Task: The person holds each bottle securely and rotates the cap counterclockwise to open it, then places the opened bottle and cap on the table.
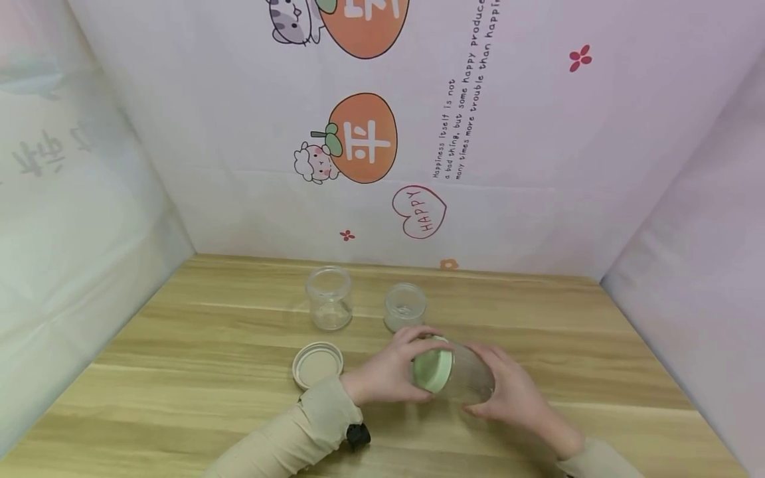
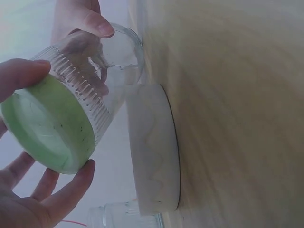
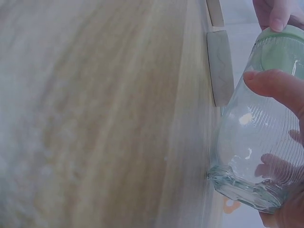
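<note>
A clear ribbed glass jar (image 1: 470, 373) lies tilted on its side between the two hands, over the front part of the table. Its light green lid (image 1: 434, 369) sits on the mouth and faces left. My left hand (image 1: 391, 367) grips this lid around its rim, with thumb and fingers on opposite sides in the left wrist view. My right hand (image 1: 512, 390) holds the jar's body near the base, the thumb along the ribbed glass (image 3: 237, 128). In the right wrist view, the thick base is close to the tabletop.
Behind the hands stand a taller open glass jar (image 1: 330, 305) and a shorter one (image 1: 405, 307). A beige lid (image 1: 317, 366) lies left of the left hand. Another pale lid (image 3: 221, 69) shows in the right wrist view. White printed cloth (image 1: 508, 219) walls the table.
</note>
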`<state>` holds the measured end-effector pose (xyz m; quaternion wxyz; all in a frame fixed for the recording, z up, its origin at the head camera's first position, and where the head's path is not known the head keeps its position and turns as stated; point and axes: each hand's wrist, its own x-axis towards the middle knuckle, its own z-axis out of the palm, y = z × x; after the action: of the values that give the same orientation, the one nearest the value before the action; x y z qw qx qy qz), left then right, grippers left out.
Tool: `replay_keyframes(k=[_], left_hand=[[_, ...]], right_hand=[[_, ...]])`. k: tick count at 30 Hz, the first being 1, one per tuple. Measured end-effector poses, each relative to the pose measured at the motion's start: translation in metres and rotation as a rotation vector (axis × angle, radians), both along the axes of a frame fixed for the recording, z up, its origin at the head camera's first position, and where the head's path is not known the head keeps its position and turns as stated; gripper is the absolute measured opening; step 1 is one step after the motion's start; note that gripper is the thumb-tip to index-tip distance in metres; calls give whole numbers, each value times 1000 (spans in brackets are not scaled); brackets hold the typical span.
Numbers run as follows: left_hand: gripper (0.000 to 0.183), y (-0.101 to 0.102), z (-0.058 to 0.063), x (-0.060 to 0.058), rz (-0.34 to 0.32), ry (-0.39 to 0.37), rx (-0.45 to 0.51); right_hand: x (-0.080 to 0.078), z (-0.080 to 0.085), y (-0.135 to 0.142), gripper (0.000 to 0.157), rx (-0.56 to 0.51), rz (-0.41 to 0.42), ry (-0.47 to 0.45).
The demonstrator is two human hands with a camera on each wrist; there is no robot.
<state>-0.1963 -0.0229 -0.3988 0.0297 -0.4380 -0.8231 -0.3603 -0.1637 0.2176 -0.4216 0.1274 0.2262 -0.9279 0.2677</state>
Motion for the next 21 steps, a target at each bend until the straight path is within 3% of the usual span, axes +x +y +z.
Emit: replay_keyframes(k=[21], left_hand=[[74,3,5,2,97,-150,15]], right_hand=[[-1,0,0,93,-3,20,26]])
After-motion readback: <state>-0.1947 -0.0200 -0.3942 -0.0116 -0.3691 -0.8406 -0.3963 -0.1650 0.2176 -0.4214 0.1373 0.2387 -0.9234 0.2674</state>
